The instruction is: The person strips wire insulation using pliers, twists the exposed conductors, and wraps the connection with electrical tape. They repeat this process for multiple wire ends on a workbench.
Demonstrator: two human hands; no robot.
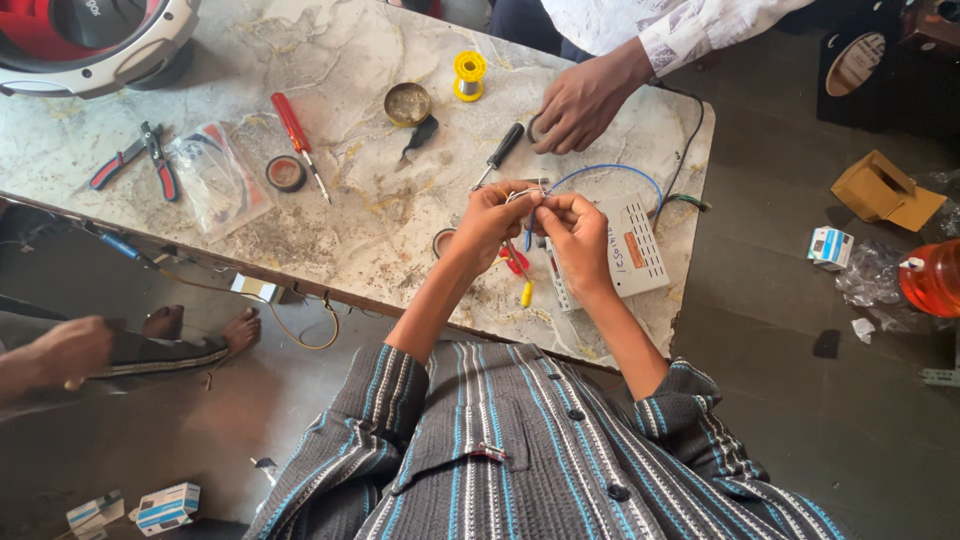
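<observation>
My left hand and my right hand meet above the marble table, both pinching the bare end of a blue wire that loops back over a white perforated box. Under my hands lie a small tool with red and yellow handles and a round tape roll, partly hidden. A second person's hand rests on the far side of the table beside a black-handled screwdriver.
On the table: red-handled screwdriver, black tape roll, pliers, plastic bag, round tin, yellow solder spool. Cardboard box and orange bottle lie on the floor at right. Another person's hand and feet at left.
</observation>
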